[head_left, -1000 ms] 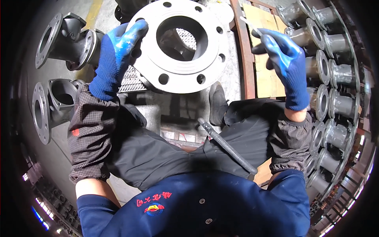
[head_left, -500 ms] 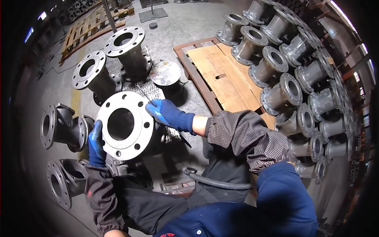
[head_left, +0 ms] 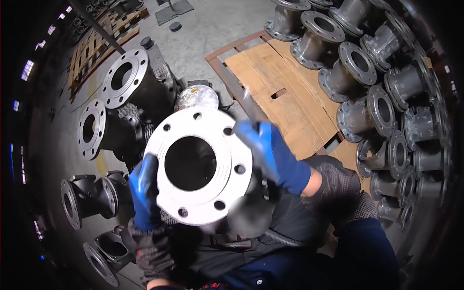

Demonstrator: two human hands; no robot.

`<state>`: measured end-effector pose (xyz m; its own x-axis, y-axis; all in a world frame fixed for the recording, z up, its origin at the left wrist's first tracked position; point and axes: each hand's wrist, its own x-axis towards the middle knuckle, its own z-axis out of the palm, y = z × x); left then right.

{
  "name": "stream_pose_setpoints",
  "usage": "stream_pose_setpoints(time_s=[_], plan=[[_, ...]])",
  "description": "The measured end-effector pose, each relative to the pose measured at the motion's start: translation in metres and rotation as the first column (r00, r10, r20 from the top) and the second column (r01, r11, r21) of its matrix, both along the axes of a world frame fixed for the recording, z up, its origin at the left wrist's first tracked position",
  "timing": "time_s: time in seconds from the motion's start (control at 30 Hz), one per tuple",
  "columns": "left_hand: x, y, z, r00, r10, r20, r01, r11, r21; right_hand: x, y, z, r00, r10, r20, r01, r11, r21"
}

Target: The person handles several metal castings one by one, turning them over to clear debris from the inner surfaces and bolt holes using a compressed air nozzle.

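"What stood nearest the camera?"

"A worker's dark trousers [head_left: 295, 212] and, before them, a flanged pipe fitting [head_left: 224, 162], bright face upturned, off the left edge of a cardboard-topped pallet [head_left: 240, 43]. Whatever bore it was mostly hidden."

"And the hands?"

"The left grip [head_left: 143, 191], blue-gloved, clasped the rim on its left side. The right grip [head_left: 270, 157], blurred by the upper right rim, appeared closed around a thin pale tool [head_left: 247, 96]."

"Where did the danger lie?"

"In that pairing, by my reading. A tool skidding off a bolt hole's edge could have raked the glove or scored the face. With apparently one hand steadying it, a heavy piece could have rolled on its round rim and dropped toward the knees; smooth glove coating would not have helped."

"Anything farther out at risk?"

"Two dark fittings [head_left: 150, 94] [head_left: 115, 130] stood just beyond, on the left, near enough to be knocked if the held piece swung outward. A round metal disc [head_left: 198, 99] sat close behind the rim, another likely snag."

"And beyond?"

"Grey fittings [head_left: 336, 79] crowded the pallet's right edge, flange beside flange; one bumped by an elbow could have toppled its neighbours. A slatted wooden pallet [head_left: 101, 38] lay far back, well apart from any trouble."
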<state>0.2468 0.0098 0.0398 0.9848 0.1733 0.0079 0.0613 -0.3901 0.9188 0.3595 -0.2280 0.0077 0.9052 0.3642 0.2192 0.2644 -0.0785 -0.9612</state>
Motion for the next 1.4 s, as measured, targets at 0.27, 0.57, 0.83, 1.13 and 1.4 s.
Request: stream_pose_setpoints(time_s=[0.27,0.57,0.83,1.13,1.4], plan=[[0.219,-0.047,-0.023,0.948,-0.01,0.319,0.02,0.999,-0.027,0.175,-0.051,0.003,0.882,-0.471,0.024,0.439,0.838,0.325],[0.416,-0.088,-0.076,0.99,-0.143,0.016,0.143,0.965,-0.218,0.295,-0.083,-0.124,0.661,-0.745,-0.087,0.75,0.655,0.088],[0.474,-0.109,-0.105,0.963,0.026,0.269,-0.003,0.996,-0.084,0.304,-0.081,-0.132,0.663,-0.734,-0.144,0.746,0.635,0.199],[0.519,-0.098,-0.097,0.976,0.102,0.19,-0.131,0.981,0.143,0.367,-0.075,-0.127,0.664,-0.747,-0.023,0.744,0.658,0.117],[0.548,-0.085,-0.125,0.993,-0.02,0.112,-0.022,0.931,0.364,0.408,-0.058,-0.096,0.658,-0.708,-0.254,0.727,0.686,-0.029]])
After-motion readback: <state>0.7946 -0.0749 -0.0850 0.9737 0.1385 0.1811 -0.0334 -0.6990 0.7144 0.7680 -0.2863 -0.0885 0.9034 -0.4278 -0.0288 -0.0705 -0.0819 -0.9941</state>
